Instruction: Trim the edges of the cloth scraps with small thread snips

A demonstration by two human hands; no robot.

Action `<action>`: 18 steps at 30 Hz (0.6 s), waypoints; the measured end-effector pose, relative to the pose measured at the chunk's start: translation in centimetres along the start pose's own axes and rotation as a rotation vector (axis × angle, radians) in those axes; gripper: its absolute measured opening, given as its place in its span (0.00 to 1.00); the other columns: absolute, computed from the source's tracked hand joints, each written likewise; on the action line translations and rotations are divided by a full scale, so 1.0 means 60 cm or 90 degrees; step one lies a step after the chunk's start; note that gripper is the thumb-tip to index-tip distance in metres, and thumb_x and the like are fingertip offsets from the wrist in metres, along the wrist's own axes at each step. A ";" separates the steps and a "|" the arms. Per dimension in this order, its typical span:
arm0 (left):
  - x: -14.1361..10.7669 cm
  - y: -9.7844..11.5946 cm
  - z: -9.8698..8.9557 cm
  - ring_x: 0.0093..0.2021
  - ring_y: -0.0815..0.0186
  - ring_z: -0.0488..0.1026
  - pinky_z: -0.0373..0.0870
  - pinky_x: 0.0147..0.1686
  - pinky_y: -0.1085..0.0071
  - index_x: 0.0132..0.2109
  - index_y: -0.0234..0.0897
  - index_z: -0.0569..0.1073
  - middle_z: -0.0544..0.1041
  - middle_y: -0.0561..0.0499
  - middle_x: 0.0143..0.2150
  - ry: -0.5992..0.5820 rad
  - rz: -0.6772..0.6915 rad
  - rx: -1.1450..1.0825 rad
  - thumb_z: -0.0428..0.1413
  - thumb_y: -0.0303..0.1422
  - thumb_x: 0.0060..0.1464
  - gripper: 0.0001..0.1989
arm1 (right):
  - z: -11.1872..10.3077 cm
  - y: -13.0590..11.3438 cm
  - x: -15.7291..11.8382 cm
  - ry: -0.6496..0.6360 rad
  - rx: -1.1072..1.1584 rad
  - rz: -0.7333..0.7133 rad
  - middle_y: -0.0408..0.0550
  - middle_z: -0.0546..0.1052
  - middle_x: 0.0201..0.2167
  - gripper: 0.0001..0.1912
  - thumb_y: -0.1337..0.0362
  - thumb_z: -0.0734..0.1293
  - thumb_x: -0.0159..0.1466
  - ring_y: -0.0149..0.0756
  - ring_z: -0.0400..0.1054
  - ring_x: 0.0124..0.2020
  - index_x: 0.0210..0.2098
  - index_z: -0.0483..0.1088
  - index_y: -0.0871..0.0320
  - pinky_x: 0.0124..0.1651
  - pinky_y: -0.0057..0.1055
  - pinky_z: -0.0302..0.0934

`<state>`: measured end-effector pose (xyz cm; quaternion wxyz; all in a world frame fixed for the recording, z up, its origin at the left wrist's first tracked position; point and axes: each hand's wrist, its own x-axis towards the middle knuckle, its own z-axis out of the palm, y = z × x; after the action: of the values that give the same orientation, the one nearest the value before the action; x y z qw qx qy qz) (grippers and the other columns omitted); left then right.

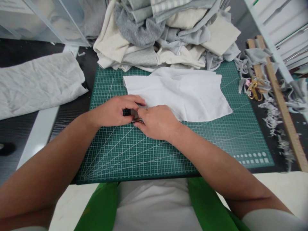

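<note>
A white cloth [187,93] lies spread on the green cutting mat [154,157], with a few soft folds in it. My left hand [115,110] is at the cloth's near left corner, fingers curled and closing on its edge. Against those fingertips, my right hand [158,122] is closed in a pinch. A small dark, metallic-looking sliver [137,121] shows between the two hands at the cloth's corner. Most of it is hidden by the fingers, so I cannot tell its kind.
A heap of grey and cream cloths [139,32] covers the mat's far edge. Another pale grey cloth [38,83] lies to the left. On the right are gold-handled scissors [255,89], fabric scraps [271,115] and a wooden ruler [281,93]. Clear plastic bins [55,22] stand back left.
</note>
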<state>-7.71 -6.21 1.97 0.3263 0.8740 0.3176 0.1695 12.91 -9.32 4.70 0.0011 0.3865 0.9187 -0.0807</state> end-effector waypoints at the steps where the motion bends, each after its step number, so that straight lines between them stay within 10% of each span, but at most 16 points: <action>1: 0.000 0.000 0.000 0.62 0.63 0.69 0.62 0.65 0.68 0.46 0.40 0.77 0.73 0.50 0.59 -0.002 -0.001 0.000 0.56 0.27 0.54 0.12 | 0.000 0.000 0.000 -0.001 -0.002 0.000 0.53 0.82 0.35 0.18 0.54 0.60 0.69 0.46 0.76 0.35 0.47 0.71 0.61 0.31 0.36 0.57; 18: 0.002 0.003 0.001 0.61 0.62 0.70 0.62 0.64 0.67 0.46 0.40 0.77 0.74 0.49 0.59 -0.001 -0.008 -0.011 0.56 0.27 0.54 0.13 | 0.006 -0.002 0.004 -0.006 -0.022 -0.002 0.53 0.81 0.33 0.20 0.54 0.60 0.70 0.47 0.77 0.34 0.52 0.69 0.62 0.30 0.35 0.56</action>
<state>-7.55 -6.25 2.06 0.3350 0.8696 0.3209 0.1692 12.64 -9.31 4.34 0.0117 0.3845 0.9206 -0.0669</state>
